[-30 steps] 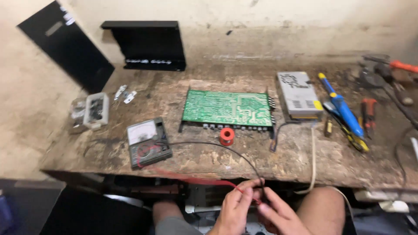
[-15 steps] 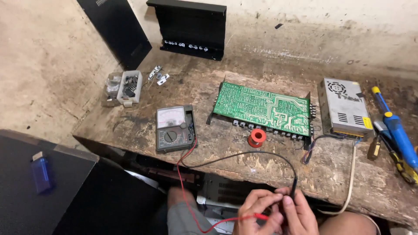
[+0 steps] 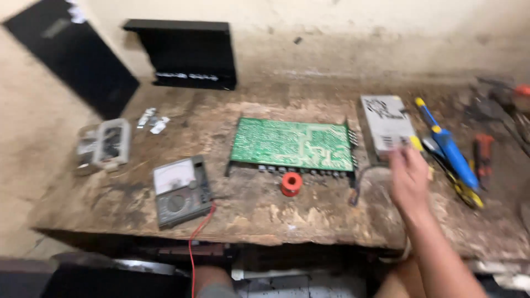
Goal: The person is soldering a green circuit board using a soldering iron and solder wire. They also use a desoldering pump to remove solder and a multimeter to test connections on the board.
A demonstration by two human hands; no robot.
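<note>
My right hand (image 3: 408,174) is stretched out over the right part of the worn wooden bench (image 3: 265,212), blurred by motion, fingers apart and holding nothing. Its fingertips are at the near edge of a grey metal box (image 3: 386,124), beside a blue soldering tool (image 3: 450,149) with yellow ends. My left hand is out of view. A green circuit board (image 3: 292,144) lies mid-bench with a red spool (image 3: 291,184) in front of it. An analogue multimeter (image 3: 181,190) sits at the front left, and its red lead (image 3: 193,243) hangs over the bench edge.
A black metal chassis (image 3: 185,52) stands against the back wall and a black panel (image 3: 72,49) leans at the far left. A clear plastic parts box (image 3: 105,144) and small metal bits (image 3: 152,118) lie left. A red-handled tool (image 3: 485,152) and other tools crowd the right.
Both hands were low at my lap on the meter leads. Now my right hand has risen over the bench toward the grey box, and my left hand has dropped out of view.
</note>
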